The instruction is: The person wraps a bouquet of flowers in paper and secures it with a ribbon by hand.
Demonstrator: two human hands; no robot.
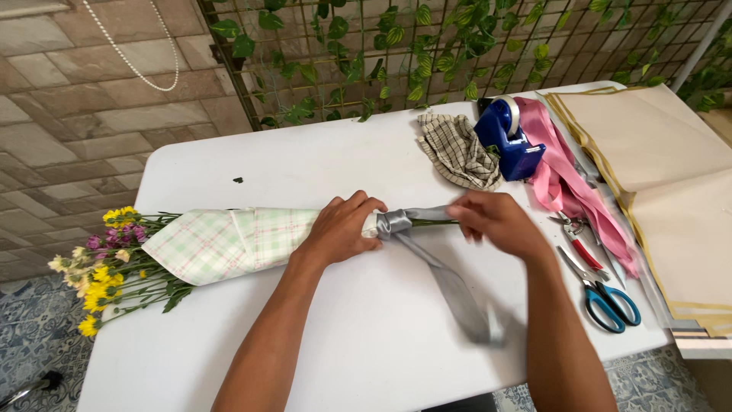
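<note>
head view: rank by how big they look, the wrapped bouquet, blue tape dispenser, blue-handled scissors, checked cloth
1. wrapped bouquet, by far the largest
2. checked cloth
3. blue tape dispenser and blue-handled scissors: too alike to rank, and the scissors lie nearer the camera

**A florist's wrapping table**

This looks like a small flower shop's work area. Around the hands gripping a wrapped bouquet lie trade supplies: beyond them a blue tape dispenser and pink ribbon, to their right scissors and stacked wrapping paper. Behind the white table stands an ivy-hung wire grid.
</note>
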